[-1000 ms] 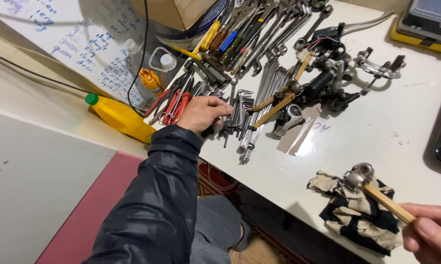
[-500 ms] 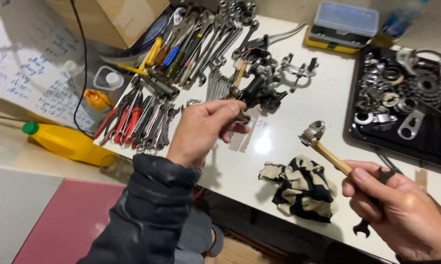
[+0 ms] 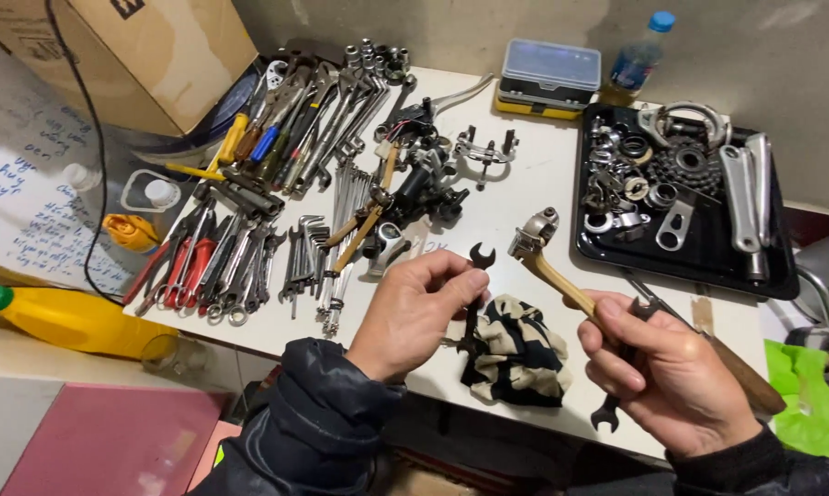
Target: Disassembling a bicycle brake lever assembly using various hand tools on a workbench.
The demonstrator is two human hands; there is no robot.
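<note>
The left hand (image 3: 414, 312) pinches a small dark open-ended spanner (image 3: 475, 294) upright between thumb and fingertips, its forked jaw at the top, held over the near edge of the white table (image 3: 534, 184) just above a crumpled black-and-cream rag (image 3: 515, 354). The right hand (image 3: 672, 367) is closed in a full grip around two things at once: a wooden handle carrying a silvery clamp-like metal fitting (image 3: 536, 230) at its far end, and a second spanner (image 3: 616, 386) whose forked end pokes out below the fingers.

A judgement on the risks: the left hand's pinch is light and the spanner is smooth, thin steel, so it could rotate or slip and drop past the table edge to the floor. The right hand is crowded; loosening to adjust one tool may release the other. The long handle angles towards the black tray (image 3: 782, 276) of cogs, rings and crank arms, and a swing could knock into it.

Most of the spread is hard, bare metal: rows of chromed spanners (image 3: 341, 202), hex keys and red-handled pliers (image 3: 180, 266) lie tight together, easily disturbed by a sleeve. The rag is soft and rumpled, the handle worn, pale wood, the yellow bottle (image 3: 75, 321) glossy plastic
</note>
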